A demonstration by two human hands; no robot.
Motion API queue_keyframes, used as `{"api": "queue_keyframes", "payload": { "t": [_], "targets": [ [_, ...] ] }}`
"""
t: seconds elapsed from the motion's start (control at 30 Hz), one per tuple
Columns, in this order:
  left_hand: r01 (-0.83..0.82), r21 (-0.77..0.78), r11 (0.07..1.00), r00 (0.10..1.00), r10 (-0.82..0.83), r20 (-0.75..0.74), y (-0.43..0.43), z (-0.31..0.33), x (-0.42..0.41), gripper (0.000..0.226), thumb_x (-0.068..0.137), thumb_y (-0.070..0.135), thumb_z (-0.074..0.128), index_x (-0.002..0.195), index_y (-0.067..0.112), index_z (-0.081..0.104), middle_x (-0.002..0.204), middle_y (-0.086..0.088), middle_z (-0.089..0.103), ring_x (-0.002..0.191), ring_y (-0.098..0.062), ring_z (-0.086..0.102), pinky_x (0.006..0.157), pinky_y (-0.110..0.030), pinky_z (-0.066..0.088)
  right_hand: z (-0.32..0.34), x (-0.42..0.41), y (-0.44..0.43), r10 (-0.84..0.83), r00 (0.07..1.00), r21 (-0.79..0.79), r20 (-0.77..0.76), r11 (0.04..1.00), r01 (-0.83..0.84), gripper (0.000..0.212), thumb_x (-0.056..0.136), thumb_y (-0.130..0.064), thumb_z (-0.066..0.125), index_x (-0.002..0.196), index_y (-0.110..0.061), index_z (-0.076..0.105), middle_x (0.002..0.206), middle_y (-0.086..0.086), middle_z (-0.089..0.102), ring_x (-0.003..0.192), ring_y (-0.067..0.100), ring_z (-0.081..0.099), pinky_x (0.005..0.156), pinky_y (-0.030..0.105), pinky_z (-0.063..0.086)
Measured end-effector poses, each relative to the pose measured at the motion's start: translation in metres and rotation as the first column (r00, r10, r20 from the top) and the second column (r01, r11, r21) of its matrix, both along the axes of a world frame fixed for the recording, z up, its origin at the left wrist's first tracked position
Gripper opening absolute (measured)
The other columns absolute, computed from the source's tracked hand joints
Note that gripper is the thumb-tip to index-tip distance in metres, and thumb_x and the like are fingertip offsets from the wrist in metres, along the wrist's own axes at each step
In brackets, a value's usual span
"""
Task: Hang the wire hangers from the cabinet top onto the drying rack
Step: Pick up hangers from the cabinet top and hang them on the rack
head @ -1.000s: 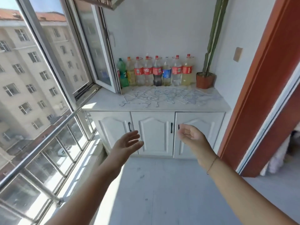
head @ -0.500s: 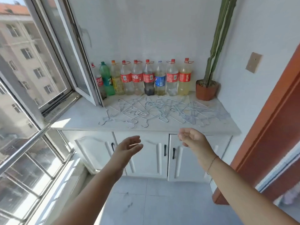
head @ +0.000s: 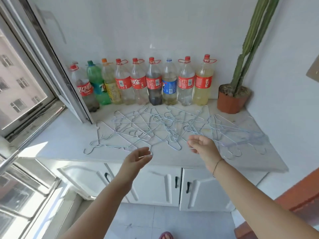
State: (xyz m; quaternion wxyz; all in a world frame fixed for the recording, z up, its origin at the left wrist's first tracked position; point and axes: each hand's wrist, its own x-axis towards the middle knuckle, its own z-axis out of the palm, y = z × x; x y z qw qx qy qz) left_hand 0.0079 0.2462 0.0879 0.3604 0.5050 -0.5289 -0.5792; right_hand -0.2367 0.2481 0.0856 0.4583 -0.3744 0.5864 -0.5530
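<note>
You face a white wall [head: 155,28] with a low white cabinet [head: 155,187] against it, its three doors fitted with dark handles. On your left an open window [head: 57,69] shows a pale apartment block [head: 10,69], and sunlight comes in through it. A row of bottles [head: 153,83] lines the wall, and a potted cactus [head: 250,49] stands in the right corner. The floor [head: 172,221] is grey tile.

Both bare forearms stretched forward, left hand [head: 136,156] palm turned inward, fingers loosely curled and holding nothing, right hand [head: 202,146] likewise relaxed, thin bracelet on its wrist
</note>
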Motion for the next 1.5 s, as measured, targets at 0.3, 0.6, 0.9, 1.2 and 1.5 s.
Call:
{"api": "queue_keyframes", "payload": {
  "t": [0.3,0.6,0.9,1.2,1.5],
  "targets": [
    [-0.001,0.094,0.996,1.0,0.003,-0.023,-0.135,-0.032,-0.015,0.032,0.081,0.02,0.07,0.112,0.021,0.061,0.116,-0.002,0.066,0.103,-0.012,0.059,0.09,-0.027,0.043,-0.045,-0.018,-0.155,-0.128,0.991,0.173,0.026,0.977,0.121,0.015,0.085,0.003,0.054,0.097,-0.002,0.061,0.068,0.009,0.055,0.061,0.018,0.048,0.06,0.024,0.041],
    [-0.067,0.205,0.977,0.998,0.062,0.033,-0.204,-0.061,-0.014,0.039,0.069,0.034,0.066,0.106,0.024,0.064,0.115,-0.005,0.067,0.1,-0.017,0.056,0.089,-0.031,0.042,-0.098,-0.021,-0.252,-0.049,0.995,0.308,-0.088,0.948,0.074,0.026,0.076,0.004,0.055,0.062,-0.017,0.058,0.047,-0.007,0.047,0.052,0.016,0.038,0.052,0.023,0.032],
    [-0.136,0.287,0.948,0.99,0.139,0.012,-0.242,-0.09,-0.033,0.025,0.083,0.022,0.068,0.108,0.025,0.064,0.114,-0.005,0.068,0.103,-0.016,0.059,0.087,-0.029,0.044,-0.134,-0.031,-0.309,-0.062,0.985,0.416,-0.16,0.901,0.124,0.022,0.08,-0.003,0.063,0.098,0.01,0.065,0.095,0.024,0.066,0.085,0.026,0.059,0.077,0.031,0.046],
    [-0.157,0.339,0.928,0.987,0.161,0.018,-0.264,-0.105,-0.07,0.024,0.087,0.021,0.065,0.11,0.022,0.064,0.112,-0.006,0.067,0.1,-0.017,0.058,0.085,-0.027,0.044,-0.129,-0.045,-0.318,0.033,0.999,0.487,0.026,0.872,-0.041,0.029,0.08,0.003,0.051,0.055,-0.011,0.049,0.046,0.005,0.04,0.032,0.007,0.032,0.043,0.015,0.024],
    [-0.398,0.337,0.853,0.917,0.369,0.15,-0.243,-0.102,-0.014,0.019,0.088,0.011,0.06,0.106,0.015,0.066,0.097,-0.003,0.069,0.091,-0.017,0.061,0.081,-0.029,0.044,-0.074,-0.027,-0.287,0.043,0.96,0.261,0.277,0.958,-0.118,0.011,0.09,-0.007,0.053,0.089,-0.01,0.063,0.058,0.002,0.054,0.052,0.014,0.046,0.057,0.024,0.035]
  ]
}}
